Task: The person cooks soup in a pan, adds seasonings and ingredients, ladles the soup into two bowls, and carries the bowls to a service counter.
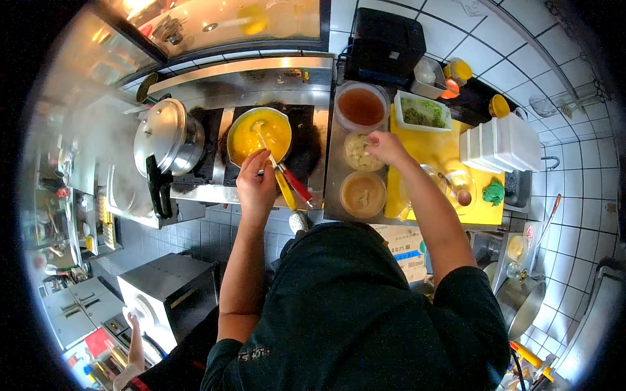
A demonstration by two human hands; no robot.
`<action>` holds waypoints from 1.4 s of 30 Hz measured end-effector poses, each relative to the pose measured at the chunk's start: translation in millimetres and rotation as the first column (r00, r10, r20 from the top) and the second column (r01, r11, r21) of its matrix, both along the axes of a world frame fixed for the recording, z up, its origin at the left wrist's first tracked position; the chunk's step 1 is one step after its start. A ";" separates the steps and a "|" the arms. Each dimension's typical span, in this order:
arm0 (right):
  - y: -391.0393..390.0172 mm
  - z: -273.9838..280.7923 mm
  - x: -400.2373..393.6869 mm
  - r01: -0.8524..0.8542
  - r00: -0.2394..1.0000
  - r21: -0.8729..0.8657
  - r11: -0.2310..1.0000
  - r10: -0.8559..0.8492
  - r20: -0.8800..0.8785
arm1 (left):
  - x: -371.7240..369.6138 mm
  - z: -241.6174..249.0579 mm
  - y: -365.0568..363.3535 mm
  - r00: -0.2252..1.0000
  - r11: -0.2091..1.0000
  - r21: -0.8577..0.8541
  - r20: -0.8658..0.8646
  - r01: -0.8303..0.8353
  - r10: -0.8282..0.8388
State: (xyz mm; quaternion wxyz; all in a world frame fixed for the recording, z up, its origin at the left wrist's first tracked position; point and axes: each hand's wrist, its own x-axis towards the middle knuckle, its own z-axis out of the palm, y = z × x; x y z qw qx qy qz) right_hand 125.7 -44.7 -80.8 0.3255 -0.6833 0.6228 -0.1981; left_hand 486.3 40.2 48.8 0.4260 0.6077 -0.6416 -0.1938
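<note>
A pan of yellow liquid (274, 130) sits on the stove, its yellow handle (285, 190) pointing toward me. My left hand (256, 182) is closed round the pale shaft of a spoon-like stirring utensil (298, 187) with a red grip; its head dips into the liquid. Over a round tub of pale chunks (357, 154), my right hand (388, 148) has its fingertips pinched together at the tub's right side. Whatever lies between those fingertips is hidden. A tub of reddish-brown liquid (360, 107) stands behind, and a tub of light brown paste (362, 195) in front.
Left of the pan stands a lidded pressure cooker (166, 133) with a black handle. A yellow cutting board (424, 146) carries a white container of chopped greens (422, 112), stacked white containers (499, 143) and a green cloth-like bundle (493, 191). Another person's hand (134, 320) shows lower left.
</note>
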 end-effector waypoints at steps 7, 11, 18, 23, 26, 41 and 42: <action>11.8 29.7 23.9 -0.095 0.853 0.110 0.989 0.138 -0.504 | -9.0 -5.1 2.5 1.000 0.999 -0.034 0.003 0.019 -0.019; 16.9 10.9 35.2 -0.117 0.803 0.183 0.976 0.201 -0.561 | -14.6 -7.3 5.0 0.999 0.998 -0.054 -0.040 0.034 -0.036; 8.7 -15.9 28.4 -0.154 0.896 0.111 0.982 0.186 -0.404 | -13.3 -3.7 9.5 0.999 0.997 -0.061 -0.012 0.042 -0.043; -0.4 2.2 3.0 -0.054 0.972 0.242 0.969 0.107 -0.210 | -12.2 -6.6 11.8 0.999 0.999 -0.037 -0.024 0.021 -0.022; -0.3 -1.3 -11.7 0.056 0.984 0.391 0.919 -0.116 0.132 | -17.3 -6.8 12.5 0.998 1.000 -0.005 -0.049 0.030 -0.030; 12.2 16.6 -15.4 -0.059 0.435 0.601 0.797 -0.521 0.735 | -56.1 -12.3 4.2 0.970 0.970 0.070 -0.088 0.234 -0.228; 12.7 25.8 -11.9 -0.113 0.351 0.618 0.778 -0.550 0.758 | -62.2 -10.4 3.6 0.965 0.963 0.088 -0.093 0.254 -0.246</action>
